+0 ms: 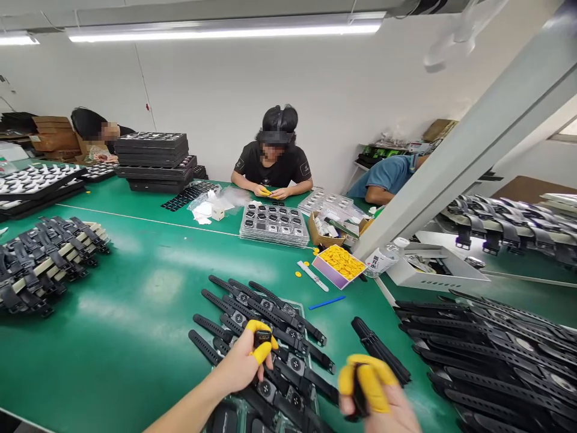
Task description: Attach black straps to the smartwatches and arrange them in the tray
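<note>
Small black watch body [262,337] sits pinched at the tips of the left hand [243,364], between yellow-cotted thumb and forefinger, just above the rows of strapped watches [270,337] lying on a clear tray on the green table [135,313]. Left forearm comes in from 7 o'clock, wrist bent up, other fingers curled under. Right hand [376,397] at 3 o'clock of the left, well apart; its cotted fingers [369,379] closed round a black strap piece [359,394], mostly hidden, palm turned inward. Loose black strap [380,350] on the table at 12 o'clock of the right hand. Box of yellow finger cots [340,263] further out at 12 o'clock, blue pen [327,302] near it. Co-worker in black shirt [273,162] seated at far side, 12 o'clock.
</note>
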Motion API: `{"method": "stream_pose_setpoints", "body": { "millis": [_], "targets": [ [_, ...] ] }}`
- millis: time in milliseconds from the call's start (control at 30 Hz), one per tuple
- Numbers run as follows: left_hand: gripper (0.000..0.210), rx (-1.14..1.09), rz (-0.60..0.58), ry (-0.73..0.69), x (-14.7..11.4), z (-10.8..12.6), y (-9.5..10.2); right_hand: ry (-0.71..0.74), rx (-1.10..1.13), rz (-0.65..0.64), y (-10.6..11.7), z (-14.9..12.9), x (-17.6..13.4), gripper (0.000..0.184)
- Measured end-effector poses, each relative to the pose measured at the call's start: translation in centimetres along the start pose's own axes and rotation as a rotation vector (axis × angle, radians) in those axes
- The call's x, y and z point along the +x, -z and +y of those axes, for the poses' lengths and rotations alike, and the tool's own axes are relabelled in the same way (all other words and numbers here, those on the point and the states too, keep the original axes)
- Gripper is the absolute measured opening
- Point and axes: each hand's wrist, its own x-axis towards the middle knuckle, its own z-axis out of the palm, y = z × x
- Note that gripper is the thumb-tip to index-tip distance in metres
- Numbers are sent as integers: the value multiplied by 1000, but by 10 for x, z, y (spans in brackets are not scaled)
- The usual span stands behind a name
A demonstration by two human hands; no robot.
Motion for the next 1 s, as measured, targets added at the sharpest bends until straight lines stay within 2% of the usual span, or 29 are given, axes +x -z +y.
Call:
{"method": "stream_pose_setpoints", "body": {
  "millis": [33, 100, 133, 200, 267, 333, 500, 667, 833, 1000],
  "targets": [
    [28, 77, -14, -20, -3, 1, 0, -83, 34, -120, -25, 7, -11, 40],
    [25, 253, -57, -137, -10, 5, 2, -242, 81, -227, -65, 23, -31, 54],
    [27, 333, -90, -228, -13, 8, 3, -304, 96, -263, -78, 30, -39, 61],
    [36, 474, -169, -415, -16, 14, 4, -381, 116, -315, -91, 41, -48, 70],
    [47, 603, -238, -529, -17, 17, 6, -409, 127, -354, -90, 43, -49, 71],
    [50, 707, -268, -562, -17, 19, 6, -416, 131, -364, -84, 40, -46, 69],
    [42, 765, -241, -545, -18, 18, 5, -392, 120, -299, -75, 29, -40, 69],
    [44, 789, -248, -570, -19, 18, 5, -373, 115, -364, -76, 31, -42, 67],
    [39, 749, -203, -552, -20, 15, 1, -422, 218, -268, -77, 35, -39, 72],
    [44, 769, -179, -458, -22, 15, -3, -526, 290, -261, -78, 42, -30, 78]
  ]
}}
